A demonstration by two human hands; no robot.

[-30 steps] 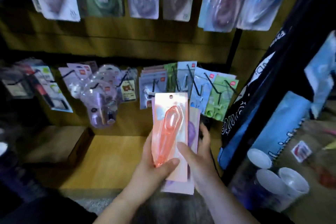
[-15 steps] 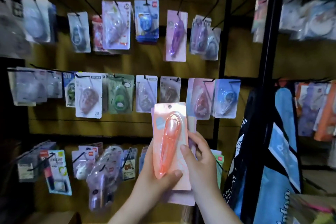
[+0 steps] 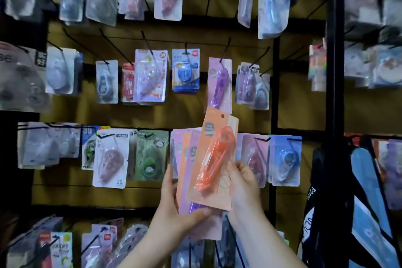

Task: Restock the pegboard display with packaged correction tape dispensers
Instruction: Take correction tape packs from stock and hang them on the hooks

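Showing two hands raised before a stocked display. The left hand [image 3: 174, 209] grips the lower end of a fanned stack of packs [image 3: 187, 159], with its thumb across the front and its fingers behind. The right hand [image 3: 243, 183] pinches the right edge of the foremost orange pack [image 3: 208, 128], its thumb on the clear blister. The hands are near each other but not touching, with the packs between them.

The orange pack is tilted, top leaning right, hang hole uppermost. Its blister contains one long orange dispenser [image 3: 217, 159]. The cards behind it are purple, pink and orange; their contents are mostly hidden.

Beyond is the brown pegboard [image 3: 187, 113]. A purple pack [image 3: 219, 85] hangs on a black hook just above the orange pack's top edge and contains a purple dispenser of the same long shape. To its left hangs a blue pack [image 3: 185, 69].

The lower row shows a white card [image 3: 111, 156] with a brown teardrop dispenser, marked 20, and a green pack [image 3: 152, 156]. At right stand a black post [image 3: 332, 72] and a blue bag [image 3: 365, 180]. The uppermost rows are blurred.
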